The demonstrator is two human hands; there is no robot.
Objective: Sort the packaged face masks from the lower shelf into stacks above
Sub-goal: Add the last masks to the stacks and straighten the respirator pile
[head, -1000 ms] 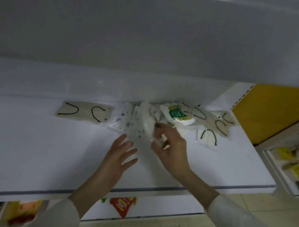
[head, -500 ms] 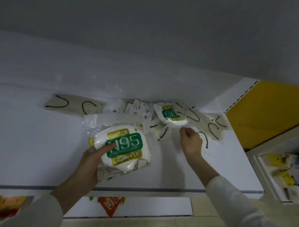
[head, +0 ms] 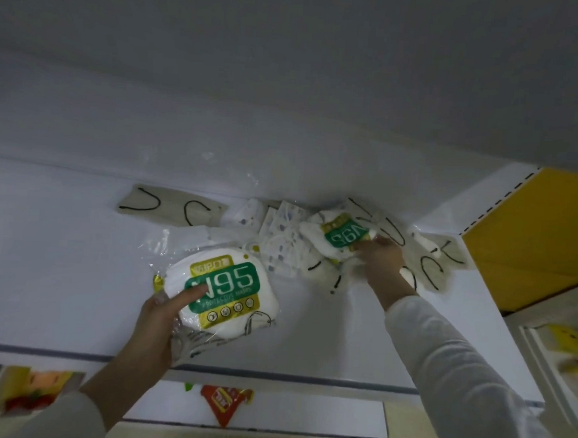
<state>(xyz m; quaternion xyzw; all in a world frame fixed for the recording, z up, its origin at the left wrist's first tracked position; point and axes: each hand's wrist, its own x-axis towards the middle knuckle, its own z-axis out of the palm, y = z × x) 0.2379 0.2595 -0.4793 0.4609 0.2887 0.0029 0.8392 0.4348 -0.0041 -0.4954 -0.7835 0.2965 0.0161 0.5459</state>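
**Near edge.** The left hand [head: 157, 322] grips the large N95 pack [head: 226, 290] at the 6 o'clock part of the upper shelf [head: 63, 275]. The thumb lies across the printed face and the fingers are curled under the pack's 7 o'clock corner.

**Handling.** The pack is judged light. It has a semi-rigid cupped mask inside loose, glossy film. The film is likely slippery and crumples at the margins. Take hold across the domed body, thumb on top and fingers beneath. Do not hold by the film flap alone.

**Far area.** The right hand [head: 382, 259] reaches to 1 o'clock, its fingers curled onto the near edge of the small N95 pack [head: 343, 237]. This pack lies on top of the unsorted heap. Dotted mask packs [head: 280, 241] lie just beside it toward 12 o'clock. These are flat and limp, and likely to slide over each other. Beige mask packs [head: 172, 207] with black loops lie at 11 o'clock, with others at 2 o'clock, against the back wall.
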